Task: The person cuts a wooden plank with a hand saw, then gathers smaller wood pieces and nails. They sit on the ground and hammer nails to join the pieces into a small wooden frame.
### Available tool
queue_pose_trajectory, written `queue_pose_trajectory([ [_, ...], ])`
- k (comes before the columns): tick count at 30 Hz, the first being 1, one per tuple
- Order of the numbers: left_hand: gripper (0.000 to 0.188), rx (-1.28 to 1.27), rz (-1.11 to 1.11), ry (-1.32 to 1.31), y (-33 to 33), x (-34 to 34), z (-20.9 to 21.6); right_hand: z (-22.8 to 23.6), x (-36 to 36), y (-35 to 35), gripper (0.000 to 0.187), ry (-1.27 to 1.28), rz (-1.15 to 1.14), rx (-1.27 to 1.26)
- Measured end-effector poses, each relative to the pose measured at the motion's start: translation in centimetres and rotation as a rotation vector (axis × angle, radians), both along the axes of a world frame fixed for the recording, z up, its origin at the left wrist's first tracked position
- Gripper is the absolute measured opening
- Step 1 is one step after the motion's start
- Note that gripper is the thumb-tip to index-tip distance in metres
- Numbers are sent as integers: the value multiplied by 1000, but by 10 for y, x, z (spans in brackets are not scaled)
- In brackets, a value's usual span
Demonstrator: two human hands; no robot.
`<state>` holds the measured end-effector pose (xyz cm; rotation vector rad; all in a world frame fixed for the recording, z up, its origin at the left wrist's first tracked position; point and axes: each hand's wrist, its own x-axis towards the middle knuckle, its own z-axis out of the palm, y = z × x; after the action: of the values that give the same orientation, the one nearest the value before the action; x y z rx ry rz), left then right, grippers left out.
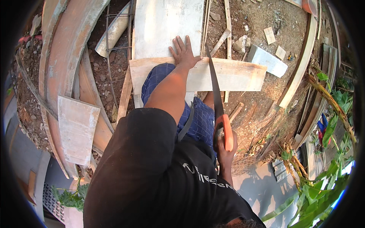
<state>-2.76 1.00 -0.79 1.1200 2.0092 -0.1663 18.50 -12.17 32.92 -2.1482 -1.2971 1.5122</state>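
Some of plank (235,78) hiding behind knee (156,78) and left forearm (170,89); I'm not making out whether teeth of saw (218,99) are touching it. Right hand (230,148), partly hidden, gripping handle (228,133); left hand's (185,57) fingers lying open, palm resting on plank's upper edge, blade (214,76) crossing just right of thumb.

Handsaw (217,97): long dark tapering blade, orange handle toward the body. Blade crosses the plank (237,76) right of its middle, tip past the far edge. Can't tell if teeth touch. Plank: pale, weathered whitish face, tan far edge, laid crosswise over wide off-white board (167,22), right end overhanging. Knee and arm hide part of it.
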Motion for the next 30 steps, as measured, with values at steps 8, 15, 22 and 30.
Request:
queue_pose_trajectory([
  [8,129,-46,-28,-9,1,4,9,-80,-2,45,27,-10,-91,1],
  [15,128,-10,-29,-4,1,5,6,19,3,2,29,-62,35,-4],
  [22,129,-16,-15,-17,-1,4,5,-39,7,13,29,-58,-66,-38],
  [30,128,-43,-16,-5,-3,5,3,23,12,-6,32,-62,-1,-113],
])
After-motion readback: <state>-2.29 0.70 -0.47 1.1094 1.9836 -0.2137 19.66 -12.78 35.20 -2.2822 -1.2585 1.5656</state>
